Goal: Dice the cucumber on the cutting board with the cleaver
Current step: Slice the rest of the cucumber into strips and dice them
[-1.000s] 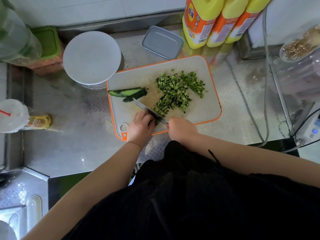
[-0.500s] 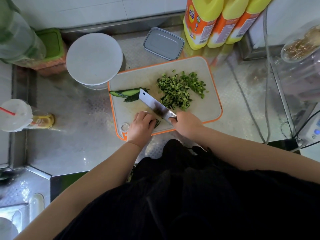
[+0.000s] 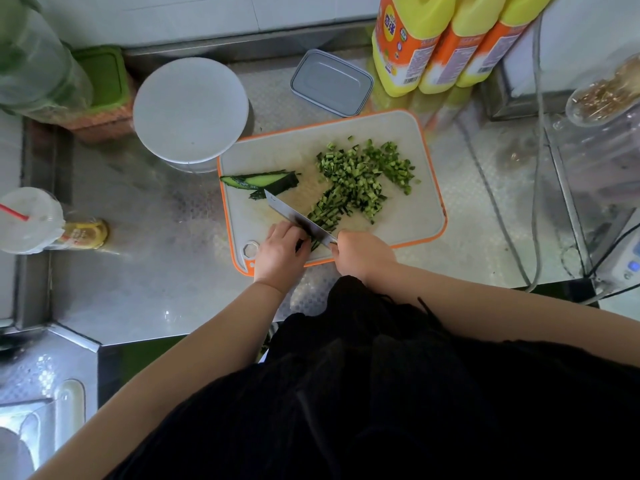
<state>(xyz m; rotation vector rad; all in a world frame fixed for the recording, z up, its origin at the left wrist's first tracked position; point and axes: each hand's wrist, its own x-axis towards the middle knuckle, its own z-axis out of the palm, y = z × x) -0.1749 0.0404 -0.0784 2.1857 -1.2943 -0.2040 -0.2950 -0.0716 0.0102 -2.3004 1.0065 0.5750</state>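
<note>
My right hand (image 3: 362,252) grips the cleaver (image 3: 299,218) | my left hand (image 3: 280,249), fingers curled, pins cucumber strips (image 3: 329,211) on the cutting board (image 3: 408,216) | diced pile (image 3: 367,171) beyond blade | white lid (image 3: 190,110), grey tin (image 3: 332,83), yellow bottles (image 3: 446,39) crowd the counter (image 3: 138,271) behind.

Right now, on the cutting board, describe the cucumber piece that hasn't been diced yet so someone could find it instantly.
Start at the orange-rimmed cutting board in the middle of the steel counter. On its left side, just beyond the cleaver tip, lies the uncut cucumber piece, a long dark-skinned wedge with a pale green cut face. Unlike the diced cucumber heaped to its right, it is one large piece.
</note>
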